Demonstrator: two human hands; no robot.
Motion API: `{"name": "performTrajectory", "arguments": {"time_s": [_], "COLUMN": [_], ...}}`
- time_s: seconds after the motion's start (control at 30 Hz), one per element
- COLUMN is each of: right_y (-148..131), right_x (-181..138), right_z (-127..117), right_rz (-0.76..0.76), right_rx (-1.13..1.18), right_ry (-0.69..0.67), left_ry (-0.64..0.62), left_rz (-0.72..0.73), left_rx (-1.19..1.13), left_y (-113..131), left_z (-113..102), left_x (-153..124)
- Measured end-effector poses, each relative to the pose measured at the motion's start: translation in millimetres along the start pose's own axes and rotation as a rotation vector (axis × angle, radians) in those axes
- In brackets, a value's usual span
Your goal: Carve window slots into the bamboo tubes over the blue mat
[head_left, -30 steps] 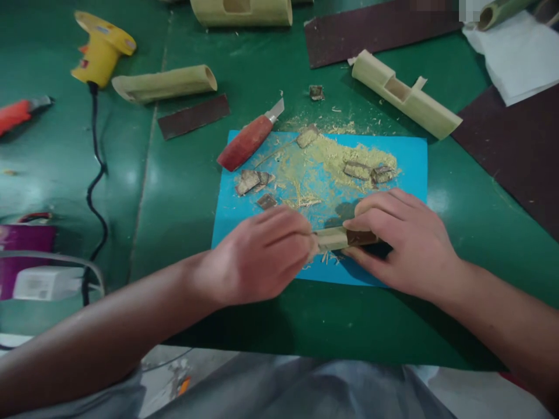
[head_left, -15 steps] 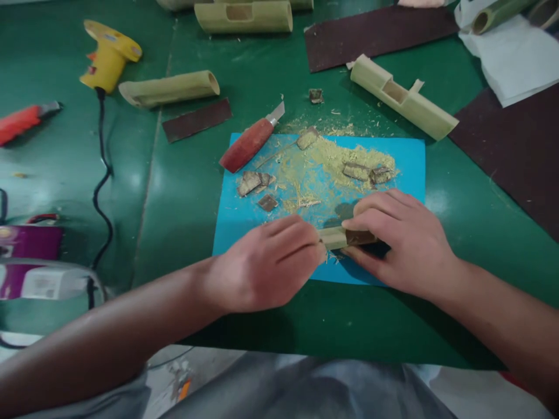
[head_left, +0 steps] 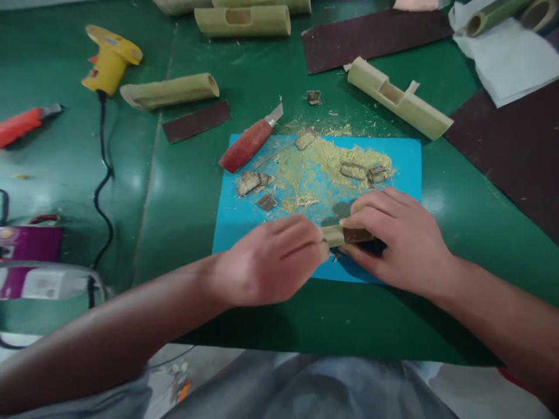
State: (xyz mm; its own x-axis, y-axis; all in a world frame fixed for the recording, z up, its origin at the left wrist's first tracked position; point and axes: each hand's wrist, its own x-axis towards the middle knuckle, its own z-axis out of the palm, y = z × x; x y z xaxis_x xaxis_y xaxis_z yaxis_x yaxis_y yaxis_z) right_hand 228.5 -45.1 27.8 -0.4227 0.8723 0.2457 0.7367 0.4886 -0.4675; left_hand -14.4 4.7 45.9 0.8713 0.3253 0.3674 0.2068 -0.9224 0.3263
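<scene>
Low over the near part of the blue sheet (head_left: 257, 233), a short bamboo piece (head_left: 333, 236) with a dark brown section at its right lies between my hands. My right hand (head_left: 395, 241) is closed around the brown right part, thumb below and fingers above. My left hand (head_left: 279, 259) is pinched shut at the piece's left end; a thin dark edge shows at its fingertips, but what it grips is hidden. Beyond my hands, pale bamboo dust (head_left: 327, 154) and small worn sandpaper scraps (head_left: 251, 183) cover the sheet. A red-handled knife (head_left: 248, 142) rests across its far left corner.
On the green table (head_left: 183, 186) lie a notched bamboo tube (head_left: 410, 107), another bamboo tube (head_left: 170, 92), a brown strip (head_left: 198, 121) and large dark brown sheets (head_left: 375, 38). To the left are a yellow corded glue gun (head_left: 109, 61), a red cutter (head_left: 21, 125) and a purple box (head_left: 32, 250).
The hands keep nearly the same grip and place on the bamboo piece. The whole view has shifted very slightly; nothing else on the table has visibly moved.
</scene>
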Motion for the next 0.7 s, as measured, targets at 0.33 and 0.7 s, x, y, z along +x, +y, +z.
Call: {"name": "performTrajectory", "arguments": {"time_s": [0.33, 0.7], "right_y": [-2, -1], "right_x": [2, 3], "right_z": [-1, -1], "right_rz": [0.025, 0.014], "right_rx": [0.011, 0.000], "right_ry": [-0.028, -0.045], "left_ry": [0.022, 0.085], "left_rz": [-0.016, -0.127], "left_rx": [0.036, -0.056], "left_y": [2, -11], "left_z": [2, 1], "left_x": [1, -6]}}
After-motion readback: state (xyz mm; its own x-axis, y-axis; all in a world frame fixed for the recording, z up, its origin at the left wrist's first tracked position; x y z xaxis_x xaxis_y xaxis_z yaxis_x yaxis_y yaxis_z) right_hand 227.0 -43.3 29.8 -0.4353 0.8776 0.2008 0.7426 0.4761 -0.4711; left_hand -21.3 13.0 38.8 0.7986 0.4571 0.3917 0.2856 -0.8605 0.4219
